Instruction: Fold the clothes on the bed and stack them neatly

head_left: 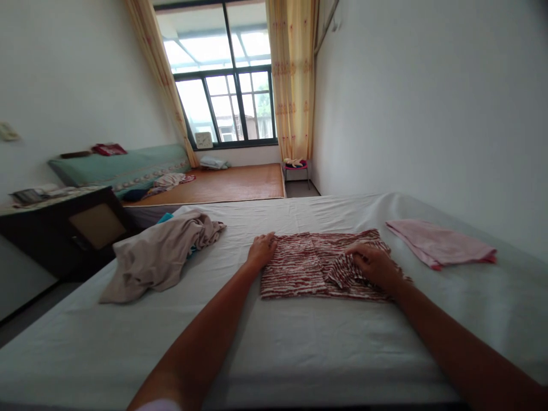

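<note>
A red-and-white striped garment (293, 267) lies on the white sheet in front of me, flat on its left part and bunched up on its right. My left hand (261, 251) rests at its upper left edge, fingers apart and holding nothing. The fingers of my right hand (373, 264) are closed on the cloth near the right side, where a gathered fold hangs below them. Part of the garment's right end is hidden under my right hand and wrist.
A folded pink cloth (440, 242) lies to the right. At the left is a crumpled beige garment (149, 257) with teal cloth beneath it. Beyond the sheeted bed (299, 354) stand a dark cabinet (64, 234), another bed (240, 182) and a small stool (297, 166).
</note>
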Available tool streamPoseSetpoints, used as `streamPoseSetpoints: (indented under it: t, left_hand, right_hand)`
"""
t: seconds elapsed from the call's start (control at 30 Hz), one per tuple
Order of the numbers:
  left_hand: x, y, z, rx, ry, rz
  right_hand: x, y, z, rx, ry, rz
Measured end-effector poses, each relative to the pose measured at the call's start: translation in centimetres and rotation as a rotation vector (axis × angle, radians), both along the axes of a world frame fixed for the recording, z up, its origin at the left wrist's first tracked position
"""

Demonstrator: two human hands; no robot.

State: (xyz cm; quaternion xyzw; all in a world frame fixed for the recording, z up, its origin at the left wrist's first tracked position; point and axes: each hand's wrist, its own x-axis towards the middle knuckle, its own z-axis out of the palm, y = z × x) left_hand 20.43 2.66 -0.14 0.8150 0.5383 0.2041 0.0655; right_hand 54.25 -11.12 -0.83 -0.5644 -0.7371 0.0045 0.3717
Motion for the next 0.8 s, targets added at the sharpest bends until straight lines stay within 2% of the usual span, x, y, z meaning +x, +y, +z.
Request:
streamPoseSetpoints:
  t: [0.07,0.17,0.27,0.37,0.53,0.67,0.8]
  left_hand:
    - [0.5,-0.3,0.4,-0.019,-0.071,0.008]
    - [0.6,-0.8,1.2,-0.088,-0.070,0.048]
    - [-0.3,-1.2,1.7,-0.159,0.007,0.086]
    - [-1.1,-1.7,1.6,-0.193,0.019,0.058]
    - [-0.4,-1.9,0.5,-0.097,-0.074,-0.163]
    - [0.2,-1.3,0.0,-0.113,-0.134,-0.158]
    - [-0.9,-0.5,0.5,-0.127,-0.224,-0.200]
  right_hand:
    - [-0.1,-0.1,0.1,0.029,-0.002,-0.006]
    - [0.7,-0.4,0.5,0.081,0.055,-0.102]
    - [1.8,-0.5,0.6,0.035,0.186,-0.255]
    - [2.3,-0.4,0.5,-0.042,0.269,-0.322]
    - [1.3,-0.2,0.3,-0.041,0.168,-0.273]
    - [0.7,-0.3,0.3,0.011,0.095,-0.215]
    - [1.1,-0.6,0.5,0.000,0.099,-0.236]
